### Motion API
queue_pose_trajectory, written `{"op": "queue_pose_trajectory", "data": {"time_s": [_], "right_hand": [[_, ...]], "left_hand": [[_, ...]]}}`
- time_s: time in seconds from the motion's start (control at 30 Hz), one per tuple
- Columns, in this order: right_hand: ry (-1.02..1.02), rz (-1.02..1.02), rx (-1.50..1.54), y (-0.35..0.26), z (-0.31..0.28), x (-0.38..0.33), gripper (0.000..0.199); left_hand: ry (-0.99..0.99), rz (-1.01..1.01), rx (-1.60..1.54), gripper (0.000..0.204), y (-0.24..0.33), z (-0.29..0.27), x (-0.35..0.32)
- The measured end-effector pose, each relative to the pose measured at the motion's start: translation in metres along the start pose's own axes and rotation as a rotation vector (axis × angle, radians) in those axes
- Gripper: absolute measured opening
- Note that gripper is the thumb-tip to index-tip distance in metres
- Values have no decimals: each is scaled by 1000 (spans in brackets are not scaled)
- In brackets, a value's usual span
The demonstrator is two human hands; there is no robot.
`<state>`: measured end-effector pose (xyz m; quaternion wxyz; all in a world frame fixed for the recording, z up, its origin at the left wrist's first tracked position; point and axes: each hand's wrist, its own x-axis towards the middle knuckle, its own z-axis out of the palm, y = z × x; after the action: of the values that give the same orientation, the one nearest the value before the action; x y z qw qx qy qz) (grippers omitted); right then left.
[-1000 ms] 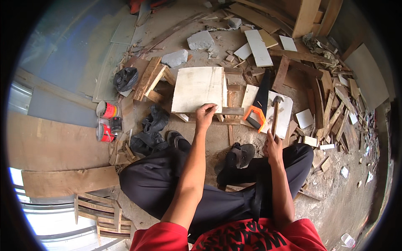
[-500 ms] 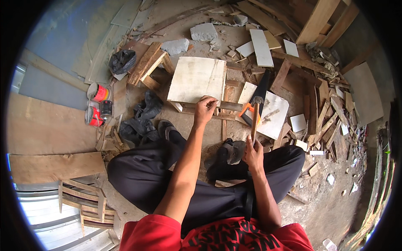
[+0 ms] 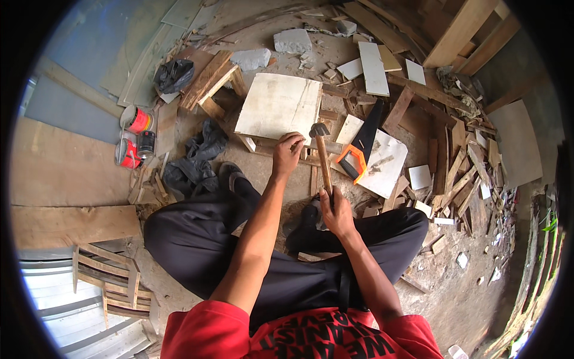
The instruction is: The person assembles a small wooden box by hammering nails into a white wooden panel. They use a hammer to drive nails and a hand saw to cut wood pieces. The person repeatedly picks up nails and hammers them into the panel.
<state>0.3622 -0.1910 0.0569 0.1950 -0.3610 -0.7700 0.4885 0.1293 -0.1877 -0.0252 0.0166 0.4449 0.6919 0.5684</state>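
My right hand (image 3: 337, 212) is closed around the lower handle of a hammer (image 3: 324, 160). The hammer's dark head is raised near the close right corner of a small wooden stool with a white square top (image 3: 278, 105). At that same near edge, the fingers of my left hand (image 3: 288, 154) are pinched together over the top. Whatever they hold, if anything, is too small to make out. To the right of the hammer, a handsaw (image 3: 362, 143) with an orange and black handle lies on a white board (image 3: 388, 157).
Scrap wood (image 3: 463, 170) is heaped on the right. Paint cans (image 3: 136, 119) and black plastic bags (image 3: 200, 158) lie at the left. A wooden frame (image 3: 209, 84) stands behind the stool's left side, with concrete chunks (image 3: 293, 40) farther back. My crossed legs frame the near side.
My right hand has brought the hammer leftward, away from the saw and close to my left hand. My left hand stays pinched at the stool top's near edge.
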Motion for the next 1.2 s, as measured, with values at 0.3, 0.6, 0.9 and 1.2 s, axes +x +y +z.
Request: {"op": "queue_pose_trajectory", "data": {"time_s": [0.3, 0.6, 0.9, 1.2], "right_hand": [[-15, 57, -18, 10, 6, -9, 33], [31, -29, -19, 9, 6, 2, 32], [28, -66, -96, 6, 4, 5, 24], [16, -119, -149, 13, 2, 6, 24]], "left_hand": [[19, -17, 51, 8, 6, 2, 0], [8, 96, 159, 9, -6, 6, -6], [17, 90, 174, 10, 5, 7, -5], [-7, 45, 173, 16, -1, 6, -6]]}}
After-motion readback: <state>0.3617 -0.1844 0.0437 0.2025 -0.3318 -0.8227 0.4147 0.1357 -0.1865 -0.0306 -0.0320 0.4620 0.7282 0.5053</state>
